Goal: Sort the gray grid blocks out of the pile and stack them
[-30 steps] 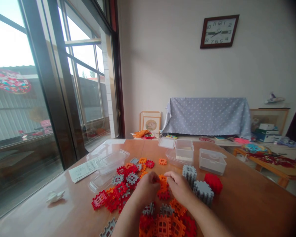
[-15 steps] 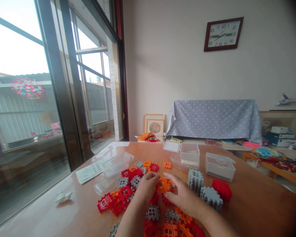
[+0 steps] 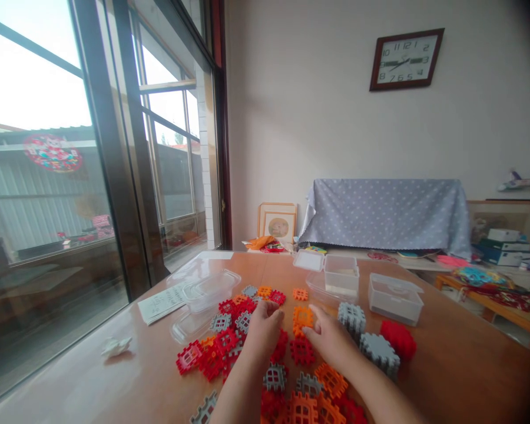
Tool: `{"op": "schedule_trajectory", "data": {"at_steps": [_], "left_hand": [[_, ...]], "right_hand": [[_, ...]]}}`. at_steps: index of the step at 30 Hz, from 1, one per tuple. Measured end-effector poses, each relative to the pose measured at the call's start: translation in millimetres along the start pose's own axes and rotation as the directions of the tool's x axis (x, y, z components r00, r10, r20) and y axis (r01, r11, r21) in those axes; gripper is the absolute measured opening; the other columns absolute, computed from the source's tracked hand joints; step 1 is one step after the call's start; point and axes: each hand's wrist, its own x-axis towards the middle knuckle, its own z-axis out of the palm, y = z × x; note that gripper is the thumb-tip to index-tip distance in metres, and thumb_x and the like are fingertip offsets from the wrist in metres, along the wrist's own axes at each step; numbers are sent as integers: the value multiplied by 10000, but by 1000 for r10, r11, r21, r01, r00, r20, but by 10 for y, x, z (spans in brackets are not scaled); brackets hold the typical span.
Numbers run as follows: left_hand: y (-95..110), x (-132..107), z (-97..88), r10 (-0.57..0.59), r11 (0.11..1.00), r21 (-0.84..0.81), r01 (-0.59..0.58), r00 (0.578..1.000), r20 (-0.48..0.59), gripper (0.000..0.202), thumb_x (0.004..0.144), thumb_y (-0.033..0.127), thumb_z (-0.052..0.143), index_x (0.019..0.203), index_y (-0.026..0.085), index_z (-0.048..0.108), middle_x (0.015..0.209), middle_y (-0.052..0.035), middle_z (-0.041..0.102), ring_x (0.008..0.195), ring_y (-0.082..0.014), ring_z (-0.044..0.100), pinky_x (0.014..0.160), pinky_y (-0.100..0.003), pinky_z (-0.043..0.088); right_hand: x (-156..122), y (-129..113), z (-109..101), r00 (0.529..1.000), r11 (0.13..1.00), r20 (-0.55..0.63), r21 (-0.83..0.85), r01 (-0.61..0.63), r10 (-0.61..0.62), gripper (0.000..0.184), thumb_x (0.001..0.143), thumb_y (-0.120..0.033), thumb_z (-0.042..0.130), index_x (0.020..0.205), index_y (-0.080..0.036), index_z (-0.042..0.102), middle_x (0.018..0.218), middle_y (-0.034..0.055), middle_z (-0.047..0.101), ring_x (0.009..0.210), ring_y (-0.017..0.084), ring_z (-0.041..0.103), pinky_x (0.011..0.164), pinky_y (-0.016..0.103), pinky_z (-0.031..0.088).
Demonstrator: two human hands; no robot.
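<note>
A pile of red, orange and grey waffle-shaped plastic tiles [image 3: 229,341] lies on a brown wooden table [image 3: 450,365]. My right hand [image 3: 331,340] pinches a small orange stack of tiles [image 3: 302,318] from its right side, holding it upright just above the pile. My left hand [image 3: 262,330] sits just left of that stack with its fingers curled over red tiles; what it holds, if anything, is hidden. Two grey tile stacks [image 3: 352,318] [image 3: 378,350] and a red stack [image 3: 398,338] stand to the right of my right hand.
Clear plastic boxes stand behind the pile: one with a lid [image 3: 395,297], an open one [image 3: 341,274], and a shallow tub [image 3: 207,288] on the left. A printed sheet [image 3: 161,303] and a crumpled white scrap [image 3: 116,346] lie near the window. A wall clock [image 3: 406,58] hangs behind.
The hands have drawn slightly apart: the orange stack now stands in my right hand alone, while my left hand has slid off it to the left. The camera turned slightly.
</note>
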Motion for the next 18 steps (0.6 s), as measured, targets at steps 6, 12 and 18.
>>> {"op": "schedule_trajectory", "data": {"at_steps": [6, 12, 18], "left_hand": [[3, -20, 8, 13, 1000, 2, -13, 1000, 12, 161, 779, 280, 666, 883, 171, 609, 692, 26, 584, 593, -118, 482, 555, -230, 351], [-40, 16, 1, -23, 1000, -9, 23, 1000, 16, 148, 756, 245, 690, 867, 168, 632, 678, 27, 586, 578, -118, 470, 574, -247, 358], [-104, 29, 106, -128, 982, -136, 132, 991, 39, 263, 759, 231, 699, 1007, 168, 638, 848, -39, 671, 777, -184, 631, 688, -269, 454]], "right_hand": [[5, 7, -13, 999, 984, 34, -172, -36, 42, 570, 880, -316, 652, 1431, -204, 557, 1130, 113, 756, 1072, 266, 696, 885, 306, 475], [-12, -11, -41, 997, 954, 47, -298, -40, 57, 566, 902, -305, 611, 1454, -207, 535, 1261, 137, 714, 1100, 265, 699, 836, 297, 480], [-59, -85, -70, 999, 923, 21, -385, -20, 31, 390, 909, -275, 570, 1288, -224, 645, 1178, 120, 728, 1105, 281, 690, 864, 329, 479]]}}
